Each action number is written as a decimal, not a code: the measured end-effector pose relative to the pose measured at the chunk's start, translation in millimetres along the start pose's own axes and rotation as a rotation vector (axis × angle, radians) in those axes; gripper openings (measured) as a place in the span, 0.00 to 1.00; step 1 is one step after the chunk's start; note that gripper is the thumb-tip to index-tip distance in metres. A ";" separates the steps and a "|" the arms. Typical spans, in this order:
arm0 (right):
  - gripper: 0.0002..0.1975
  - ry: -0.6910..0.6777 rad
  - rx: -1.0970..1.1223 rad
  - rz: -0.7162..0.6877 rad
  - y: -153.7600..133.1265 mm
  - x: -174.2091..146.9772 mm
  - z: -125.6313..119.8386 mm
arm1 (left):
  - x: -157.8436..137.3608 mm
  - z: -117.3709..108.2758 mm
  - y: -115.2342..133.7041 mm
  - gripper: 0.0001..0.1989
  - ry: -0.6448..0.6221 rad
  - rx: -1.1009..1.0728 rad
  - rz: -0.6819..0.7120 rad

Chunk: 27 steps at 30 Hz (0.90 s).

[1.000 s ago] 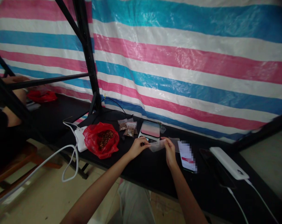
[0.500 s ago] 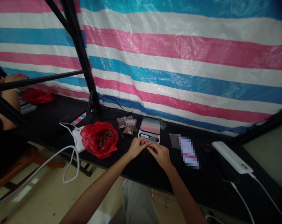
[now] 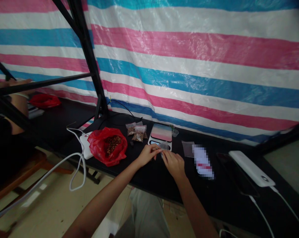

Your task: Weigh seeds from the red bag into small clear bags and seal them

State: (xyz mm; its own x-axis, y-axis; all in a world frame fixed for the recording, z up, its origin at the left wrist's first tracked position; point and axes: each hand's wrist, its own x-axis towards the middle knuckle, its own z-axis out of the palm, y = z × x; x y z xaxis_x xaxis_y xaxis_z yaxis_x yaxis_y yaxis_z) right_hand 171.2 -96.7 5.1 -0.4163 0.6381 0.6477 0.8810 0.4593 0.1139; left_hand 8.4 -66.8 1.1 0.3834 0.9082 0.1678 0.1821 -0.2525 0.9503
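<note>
In front of the kitchen scale (image 3: 161, 132), my left hand (image 3: 149, 154) and my right hand (image 3: 173, 162) meet, fingers pinched together on a small clear plastic bag (image 3: 165, 146). Part of the bag shows above the fingertips, over the front of the scale; the rest is hidden by my hands. Several small zip bags (image 3: 140, 135) filled with brown bits lie left of the scale. Further left, an open red plastic bag (image 3: 95, 142) holds loose brown pieces (image 3: 113, 144). A flat clear zip bag (image 3: 188, 149) lies to the right of my right hand.
A small clear cup (image 3: 175, 133) stands beside the scale. On the right are a pixelated packet (image 3: 203, 162), a dark phone (image 3: 238, 175) and a white power bank (image 3: 250, 168) with cables. A white cable (image 3: 83, 175) loops off the left edge. A co-worker's arm (image 3: 19, 107) is behind the black frame (image 3: 88, 56).
The view has shifted slightly, so most things sit a little further right. My fingers have shifted slightly on the clear bag, the right hand's fingers now closer together.
</note>
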 end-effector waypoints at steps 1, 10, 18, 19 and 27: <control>0.10 0.008 -0.006 -0.009 -0.7 0.0 0.2 | -0.4 0.5 -0.1 0.19 -0.021 -0.004 -0.006; 0.10 0.012 -0.104 0.045 -4.4 0.9 -2.3 | -4.7 1.6 6.6 0.16 -0.047 0.147 0.037; 0.11 0.055 -0.059 0.078 -4.7 -2.3 3.3 | -5.5 0.3 12.1 0.14 -0.157 0.212 0.106; 0.12 0.063 -0.044 0.086 -4.2 -2.6 3.7 | -5.7 0.4 13.0 0.14 -0.154 0.233 0.113; 0.12 0.141 0.103 -0.064 -2.8 -4.1 3.5 | -9.9 1.8 15.4 0.14 -0.087 0.462 0.140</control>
State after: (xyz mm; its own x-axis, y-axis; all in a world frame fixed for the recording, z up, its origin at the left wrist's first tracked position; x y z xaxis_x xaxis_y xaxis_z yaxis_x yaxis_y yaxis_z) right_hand 169.6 -98.5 -0.5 -0.4286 0.5158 0.7418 0.8230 0.5616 0.0851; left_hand 9.0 -80.3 13.6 0.5036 0.8286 0.2445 0.4983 -0.5097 0.7014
